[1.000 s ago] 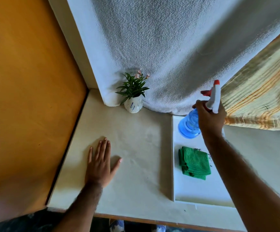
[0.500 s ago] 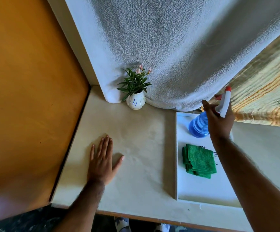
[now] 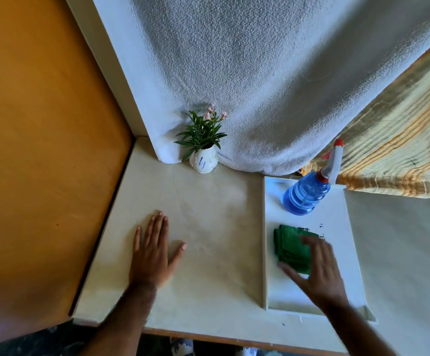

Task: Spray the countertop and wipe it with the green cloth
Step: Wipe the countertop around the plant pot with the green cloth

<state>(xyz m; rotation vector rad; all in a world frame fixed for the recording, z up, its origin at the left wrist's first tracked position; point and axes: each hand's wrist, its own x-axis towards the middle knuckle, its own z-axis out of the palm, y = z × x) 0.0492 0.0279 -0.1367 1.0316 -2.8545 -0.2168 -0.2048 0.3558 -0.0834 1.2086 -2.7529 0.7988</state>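
A folded green cloth [image 3: 289, 246] lies on the white tray [image 3: 342, 227] at the right of the cream countertop [image 3: 214, 217]. My right hand [image 3: 316, 272], blurred by motion, is spread over the cloth's near right part with fingers apart; whether it touches the cloth I cannot tell. The blue spray bottle [image 3: 305, 195] with a white and red trigger head stands alone at the tray's far end. My left hand [image 3: 153, 250] rests flat, palm down, on the countertop to the left.
A small white vase with a green plant [image 3: 203, 150] stands at the back against a hanging white towel [image 3: 260, 86]. An orange wall [image 3: 42, 137] borders the left side. A striped cloth [image 3: 401, 150] hangs at the back right. The counter's front edge is near me.
My right hand has let go of the spray bottle, which now stands on the tray, and has come back toward me over the green cloth. My left hand has stayed put.
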